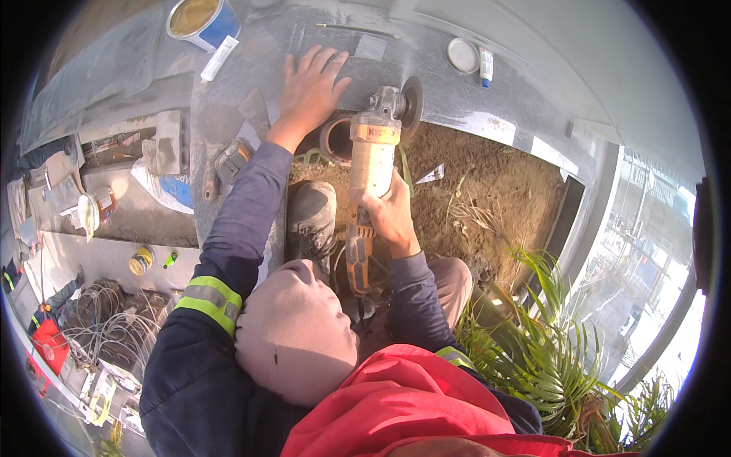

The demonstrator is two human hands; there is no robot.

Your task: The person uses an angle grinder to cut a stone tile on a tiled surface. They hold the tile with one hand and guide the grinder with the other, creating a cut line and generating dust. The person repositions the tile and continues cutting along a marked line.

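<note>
Grinder (373,156) in the right hand (390,217), left hand (312,87) flat on the grey slab (419,46)

Right hand: wrapped round the grinder's body, fingers partly hidden. Left: fingers spread, palm down, left of the grinder's head, holding nothing. Tool's long axis runs forward from the right hand, away from the wearer; disc (412,107) at the far end, on the right side, at the slab's edge. Contact unclear; pale haze just beyond. Right hand nearer the tool's body, left hand level with the disc. Soil (487,190) right of the right hand; white tube (486,67) farther right of the disc.
</note>
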